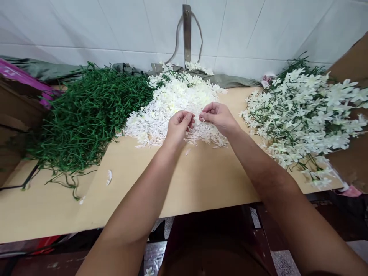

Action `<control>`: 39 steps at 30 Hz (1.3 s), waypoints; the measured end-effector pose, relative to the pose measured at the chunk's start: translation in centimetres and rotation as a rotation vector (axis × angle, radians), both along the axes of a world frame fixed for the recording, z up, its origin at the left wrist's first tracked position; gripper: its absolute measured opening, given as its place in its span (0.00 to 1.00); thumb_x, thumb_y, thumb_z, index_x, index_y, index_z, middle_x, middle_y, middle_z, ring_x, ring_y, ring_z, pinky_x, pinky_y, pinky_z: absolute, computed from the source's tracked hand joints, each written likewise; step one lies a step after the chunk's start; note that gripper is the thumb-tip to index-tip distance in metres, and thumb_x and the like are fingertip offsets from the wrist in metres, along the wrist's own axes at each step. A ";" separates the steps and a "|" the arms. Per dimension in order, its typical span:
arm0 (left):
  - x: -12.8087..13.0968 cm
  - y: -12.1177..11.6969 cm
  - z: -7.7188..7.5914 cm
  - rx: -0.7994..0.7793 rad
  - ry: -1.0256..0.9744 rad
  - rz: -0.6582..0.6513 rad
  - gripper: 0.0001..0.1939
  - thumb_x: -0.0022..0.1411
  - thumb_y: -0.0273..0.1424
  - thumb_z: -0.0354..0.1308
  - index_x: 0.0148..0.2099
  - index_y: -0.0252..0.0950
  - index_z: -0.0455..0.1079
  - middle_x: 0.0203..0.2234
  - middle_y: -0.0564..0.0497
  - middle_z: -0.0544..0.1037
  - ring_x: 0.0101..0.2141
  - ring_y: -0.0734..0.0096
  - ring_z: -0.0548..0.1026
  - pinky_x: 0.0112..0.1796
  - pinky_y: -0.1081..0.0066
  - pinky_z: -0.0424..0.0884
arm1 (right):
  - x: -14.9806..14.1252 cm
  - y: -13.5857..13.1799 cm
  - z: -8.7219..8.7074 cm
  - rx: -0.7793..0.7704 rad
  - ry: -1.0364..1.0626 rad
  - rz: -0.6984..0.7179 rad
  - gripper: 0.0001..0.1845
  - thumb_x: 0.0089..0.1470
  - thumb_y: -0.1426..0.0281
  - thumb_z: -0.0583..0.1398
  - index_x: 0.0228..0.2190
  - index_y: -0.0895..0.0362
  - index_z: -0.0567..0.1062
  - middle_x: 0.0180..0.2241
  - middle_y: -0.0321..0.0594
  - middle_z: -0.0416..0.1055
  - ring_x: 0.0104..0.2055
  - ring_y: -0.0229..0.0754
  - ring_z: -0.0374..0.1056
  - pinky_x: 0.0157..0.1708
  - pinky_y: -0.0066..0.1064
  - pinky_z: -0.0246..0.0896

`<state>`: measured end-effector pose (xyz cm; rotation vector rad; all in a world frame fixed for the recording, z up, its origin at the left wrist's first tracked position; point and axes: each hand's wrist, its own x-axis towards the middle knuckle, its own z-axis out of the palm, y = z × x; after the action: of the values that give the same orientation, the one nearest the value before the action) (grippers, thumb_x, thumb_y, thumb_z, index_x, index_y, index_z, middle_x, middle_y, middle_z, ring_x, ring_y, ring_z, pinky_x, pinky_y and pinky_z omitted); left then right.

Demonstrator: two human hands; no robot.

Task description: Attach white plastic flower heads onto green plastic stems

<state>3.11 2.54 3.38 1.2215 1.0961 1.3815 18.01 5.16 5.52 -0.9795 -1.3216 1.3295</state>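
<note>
My left hand (179, 125) and my right hand (217, 116) face each other, slightly apart, over the front of a heap of white artificial flower pieces (179, 94). Both have thumb and fingertips pressed together in a pinch. Something small and pale may be between the fingertips, but it blends into the white heap and I cannot make it out. Thin white stalk-like bits (152, 132) stick out along the heap's front edge. To the left lies a large pile of green plastic stems (94, 111). On the right is a pile of white flowers on green stems (299, 115).
The pale wooden table (201, 176) ends close to my body. A small white piece (109, 177) lies left of my left forearm. Cardboard boxes stand at the left (11, 111) and right (350, 161). A strap (187, 36) hangs on the tiled wall (132, 27).
</note>
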 end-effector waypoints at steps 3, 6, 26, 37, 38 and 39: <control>1.1 -1.4 1.3 -0.106 0.024 -0.109 0.11 0.56 0.36 0.65 0.30 0.34 0.68 0.24 0.54 0.74 0.21 0.79 0.69 0.23 0.77 0.61 | 0.3 -1.2 -0.6 -0.026 0.066 -0.042 0.21 0.32 0.68 0.75 0.21 0.59 0.68 0.18 0.31 0.68 0.24 0.33 0.66 0.29 0.27 0.62; 2.3 -3.3 1.7 -0.194 0.031 -0.121 0.11 0.54 0.33 0.66 0.32 0.34 0.68 0.24 0.55 0.74 0.22 0.79 0.71 0.23 0.77 0.63 | 0.5 -2.7 -0.7 -0.031 0.108 -0.083 0.22 0.29 0.64 0.75 0.20 0.59 0.69 0.18 0.30 0.67 0.23 0.32 0.63 0.28 0.26 0.60; 0.8 -13.0 -1.4 0.086 0.006 0.178 0.08 0.48 0.31 0.67 0.30 0.35 0.72 0.25 0.52 0.76 0.25 0.77 0.71 0.28 0.75 0.66 | -0.2 -13.7 -0.1 -0.234 0.077 0.043 0.31 0.29 0.49 0.72 0.27 0.56 0.69 0.25 0.29 0.66 0.28 0.30 0.62 0.28 0.24 0.64; -1.5 -12.8 -2.9 -0.065 -0.078 0.052 0.19 0.47 0.41 0.68 0.37 0.36 0.71 0.26 0.53 0.75 0.26 0.77 0.70 0.29 0.75 0.67 | -3.1 -11.9 -2.0 -0.016 -0.209 0.083 0.17 0.39 0.63 0.70 0.24 0.57 0.69 0.21 0.30 0.65 0.23 0.31 0.62 0.25 0.27 0.59; -1.6 -12.7 -2.9 -0.086 -0.097 0.043 0.19 0.46 0.41 0.69 0.36 0.36 0.70 0.25 0.53 0.75 0.25 0.77 0.70 0.29 0.75 0.67 | -3.3 -11.7 -2.1 0.000 -0.231 0.078 0.15 0.41 0.63 0.68 0.24 0.57 0.68 0.21 0.30 0.65 0.23 0.31 0.61 0.25 0.28 0.59; -1.6 -12.6 -2.9 -0.101 -0.112 0.045 0.19 0.45 0.41 0.69 0.36 0.36 0.70 0.24 0.54 0.74 0.25 0.77 0.70 0.29 0.75 0.67 | -3.5 -11.6 -2.2 0.007 -0.242 0.082 0.14 0.42 0.63 0.67 0.24 0.56 0.68 0.21 0.31 0.65 0.23 0.32 0.62 0.25 0.28 0.59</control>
<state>1.47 -10.05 0.48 1.0408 1.1071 1.3936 14.47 -6.41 3.28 -1.1181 -1.5624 1.2967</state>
